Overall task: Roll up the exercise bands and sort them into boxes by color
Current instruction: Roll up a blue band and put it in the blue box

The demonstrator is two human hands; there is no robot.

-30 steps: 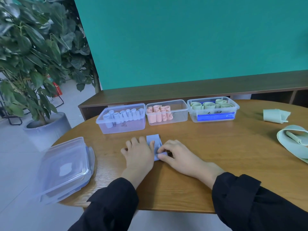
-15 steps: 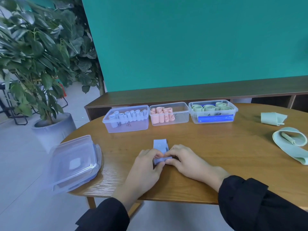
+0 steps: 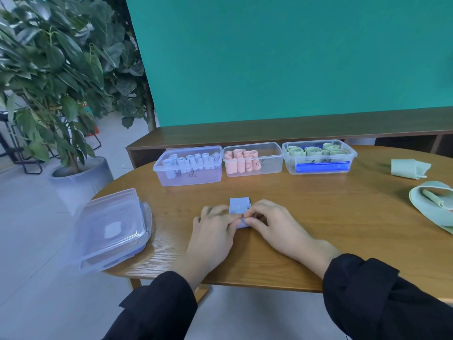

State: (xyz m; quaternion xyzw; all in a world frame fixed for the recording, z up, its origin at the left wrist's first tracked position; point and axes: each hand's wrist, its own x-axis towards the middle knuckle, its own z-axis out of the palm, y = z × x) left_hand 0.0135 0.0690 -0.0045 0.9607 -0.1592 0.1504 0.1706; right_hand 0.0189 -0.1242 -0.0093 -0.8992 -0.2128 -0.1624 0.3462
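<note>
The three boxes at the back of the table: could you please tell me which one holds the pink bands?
The middle box; the left box holds pale blue rolls and the right box green ones.

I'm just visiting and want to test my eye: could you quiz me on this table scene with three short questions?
1. True or false: both hands pinch the blue band.
2. Which box suits it: A left box, B middle box, C right box?
3. What colour are the loose bands on the table?

Key: 1 true; 2 A; 3 green.
</note>
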